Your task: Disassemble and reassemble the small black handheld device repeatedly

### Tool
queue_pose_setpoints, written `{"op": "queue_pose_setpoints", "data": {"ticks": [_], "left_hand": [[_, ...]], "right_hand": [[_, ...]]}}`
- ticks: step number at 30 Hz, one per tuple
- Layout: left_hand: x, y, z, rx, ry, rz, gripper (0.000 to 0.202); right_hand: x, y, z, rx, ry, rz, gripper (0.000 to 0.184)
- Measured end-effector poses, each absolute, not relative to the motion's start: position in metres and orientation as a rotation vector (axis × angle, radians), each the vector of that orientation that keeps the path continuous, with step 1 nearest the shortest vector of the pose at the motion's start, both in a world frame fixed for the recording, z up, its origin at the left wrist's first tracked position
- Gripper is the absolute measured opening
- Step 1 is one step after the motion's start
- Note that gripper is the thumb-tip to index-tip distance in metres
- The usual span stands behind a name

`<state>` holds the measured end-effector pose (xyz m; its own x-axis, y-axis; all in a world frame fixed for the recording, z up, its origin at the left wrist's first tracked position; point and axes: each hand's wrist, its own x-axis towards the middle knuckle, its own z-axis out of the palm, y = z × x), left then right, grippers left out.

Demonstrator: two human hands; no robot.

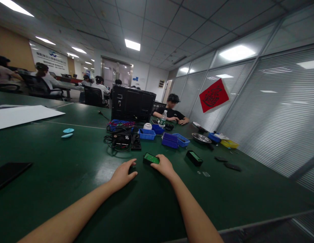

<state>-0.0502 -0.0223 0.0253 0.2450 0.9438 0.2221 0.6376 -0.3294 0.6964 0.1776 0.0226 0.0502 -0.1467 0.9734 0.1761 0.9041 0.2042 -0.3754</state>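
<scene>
Head camera gives me a wide, dark green table (71,175) with a smooth, slightly glossy top that catches the ceiling lights. My right hand (165,166) lies knuckles up, fingers curled loosely over the near end of a small black rectangular device (151,159) with a bright green face; I cannot tell whether the fingers actually clamp it or only rest on it. The device lies flat on the table just ahead of both hands. My left hand (123,175) lies palm down just beside it, fingers relaxed and slightly spread, holding nothing, thumb tip toward the device. Both bare forearms stretch forward and converge. A second, similar black block (194,158) lies to the right, apart. Beyond sit shiny blue plastic bins (147,134), a tangle of black cables (119,140) and a round metal dish (201,138).
</scene>
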Motion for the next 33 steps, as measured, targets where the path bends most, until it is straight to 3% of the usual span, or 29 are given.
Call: {"op": "queue_pose_setpoints", "data": {"ticks": [7,13,24,28,33], "left_hand": [[-0.051,-0.020,0.023,2.057,1.446,0.849,0.056],[-0.049,-0.023,0.026,2.076,1.467,0.841,0.052],[-0.051,-0.022,0.026,2.161,1.482,0.805,0.043],[-0.051,-0.021,0.024,2.186,1.472,0.816,0.040],[-0.051,-0.021,0.025,2.201,1.458,0.831,0.039]], "right_hand": [[0.196,0.033,0.055,-1.989,-1.990,0.344,0.048],[0.183,0.027,0.050,-1.854,-1.962,0.347,0.040],[0.174,0.013,0.060,-1.829,-2.243,0.342,0.052],[0.170,0.013,0.060,-1.905,-2.228,0.255,0.037],[0.152,0.008,0.051,-1.948,-2.130,-0.068,0.036]]}}
